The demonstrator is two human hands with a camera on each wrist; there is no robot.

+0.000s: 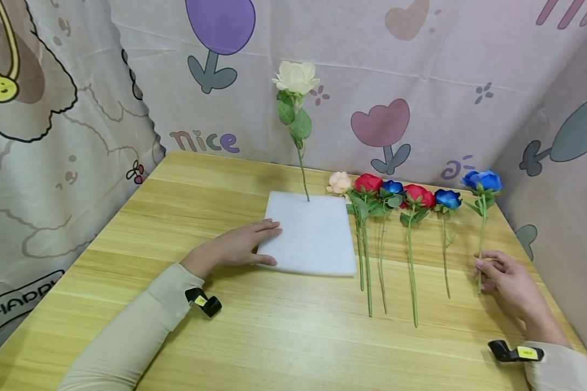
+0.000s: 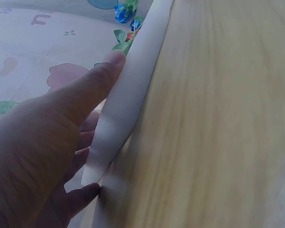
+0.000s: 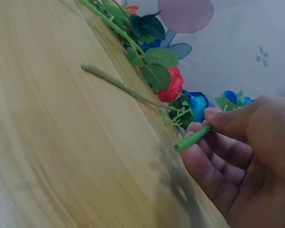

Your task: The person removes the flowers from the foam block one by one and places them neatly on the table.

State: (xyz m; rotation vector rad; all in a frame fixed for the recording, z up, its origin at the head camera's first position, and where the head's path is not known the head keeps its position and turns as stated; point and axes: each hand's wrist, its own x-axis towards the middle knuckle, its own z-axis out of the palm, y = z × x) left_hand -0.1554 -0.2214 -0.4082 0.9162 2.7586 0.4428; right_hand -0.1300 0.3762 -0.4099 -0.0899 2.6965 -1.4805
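Note:
My right hand pinches the green stem of a blue rose between thumb and fingers, bloom upward, at the table's right. In the right wrist view the stem's cut end pokes out past the fingertips. My left hand rests on the left edge of a white foam board, its fingers fairly straight on the top and the thumb by the near corner. A white rose stands upright with its stem at the board's far edge. The left wrist view shows the thumb along the board's side.
Right of the board lie a pale peach rose, red roses and blue roses, stems toward the near side of the wooden table. A patterned curtain hangs behind the table and along its sides.

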